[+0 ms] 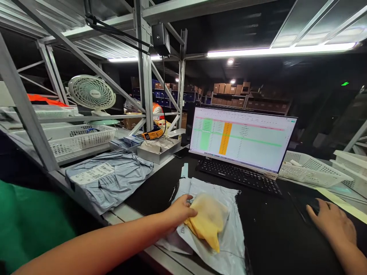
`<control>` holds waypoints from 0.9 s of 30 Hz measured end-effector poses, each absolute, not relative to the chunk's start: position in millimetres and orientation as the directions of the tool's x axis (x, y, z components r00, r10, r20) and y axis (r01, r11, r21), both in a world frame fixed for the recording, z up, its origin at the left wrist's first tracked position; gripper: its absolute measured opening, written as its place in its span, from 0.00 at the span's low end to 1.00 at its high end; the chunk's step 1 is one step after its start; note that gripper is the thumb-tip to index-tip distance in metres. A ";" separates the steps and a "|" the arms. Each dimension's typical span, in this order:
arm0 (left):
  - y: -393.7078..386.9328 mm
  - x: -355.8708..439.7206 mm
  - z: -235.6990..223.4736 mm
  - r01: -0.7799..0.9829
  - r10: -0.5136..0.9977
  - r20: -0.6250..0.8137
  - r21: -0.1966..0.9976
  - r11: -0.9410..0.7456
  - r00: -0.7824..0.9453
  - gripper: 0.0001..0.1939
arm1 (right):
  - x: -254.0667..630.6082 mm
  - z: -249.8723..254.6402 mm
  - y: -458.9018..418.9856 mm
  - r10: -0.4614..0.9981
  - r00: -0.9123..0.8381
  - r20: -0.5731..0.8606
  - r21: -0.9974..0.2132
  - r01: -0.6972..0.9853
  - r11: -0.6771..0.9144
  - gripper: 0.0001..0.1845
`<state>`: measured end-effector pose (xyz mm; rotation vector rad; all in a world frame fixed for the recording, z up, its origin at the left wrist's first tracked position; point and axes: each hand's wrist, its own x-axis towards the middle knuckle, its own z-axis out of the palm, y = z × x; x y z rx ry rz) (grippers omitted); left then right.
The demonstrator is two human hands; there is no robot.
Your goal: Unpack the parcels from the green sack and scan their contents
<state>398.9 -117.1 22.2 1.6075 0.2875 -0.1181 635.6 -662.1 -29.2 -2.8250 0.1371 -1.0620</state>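
My left hand [181, 211] is at the left edge of a yellow item in a frosted plastic bag [210, 215]. The thumb lies on top of the bag, and some of the fingers are hidden. Under the bag a pale grey mailing bag [229, 244] lies flat on the black desk mat, wrinkled along its edges. On the right, my right hand [334, 225] rests curved over a black computer mouse [314, 207], which shows only in part. A monitor [242, 137] with a spreadsheet stands behind the black keyboard [237, 175].
A labelled grey parcel [114, 179] lies to the left, beside a metal tray [159, 151] of papers. An orange-and-black device [153, 134] hangs by a cable. White baskets [312, 170] stand at the right, and a fan [92, 93] sits on the left shelf.
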 end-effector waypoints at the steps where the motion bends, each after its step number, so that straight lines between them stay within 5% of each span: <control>1: -111.8 394.9 25.2 0.221 0.108 -0.222 0.975 0.021 0.969 0.40 | 635.2 -30.5 -659.6 -0.115 0.740 0.663 -0.140 -0.029 -0.990 0.37; 6: -94.9 371.7 35.8 0.032 0.074 -0.045 0.984 0.177 0.996 0.47 | 633.6 -14.9 -645.3 -0.082 0.761 0.643 -0.112 -0.012 -0.994 0.36; 9: -95.8 367.5 27.5 0.030 0.115 -0.042 0.994 0.104 0.992 0.43 | 620.8 23.0 -610.4 -0.052 0.784 0.619 -0.112 0.023 -0.993 0.34; 12: -96.6 365.7 19.0 0.125 0.151 -0.088 0.960 -0.250 0.985 0.31 | 586.4 55.5 -543.6 0.059 0.827 0.558 -0.248 0.235 -0.940 0.27; 16: -96.3 354.7 26.4 0.136 0.171 0.009 0.567 -0.812 0.985 0.20 | 498.7 47.8 -440.8 0.434 0.877 0.204 -0.593 0.464 -0.659 0.29; 21: -105.2 337.9 51.1 0.106 0.129 0.029 0.407 -0.907 0.991 0.14 | 409.7 12.6 -370.2 0.587 0.792 0.168 -0.599 0.555 -0.577 0.47; 27: -82.4 259.3 82.0 0.119 0.315 0.350 0.481 -0.869 0.882 0.15 | 410.5 17.5 -345.7 0.651 0.743 0.155 -0.434 0.644 -0.630 0.15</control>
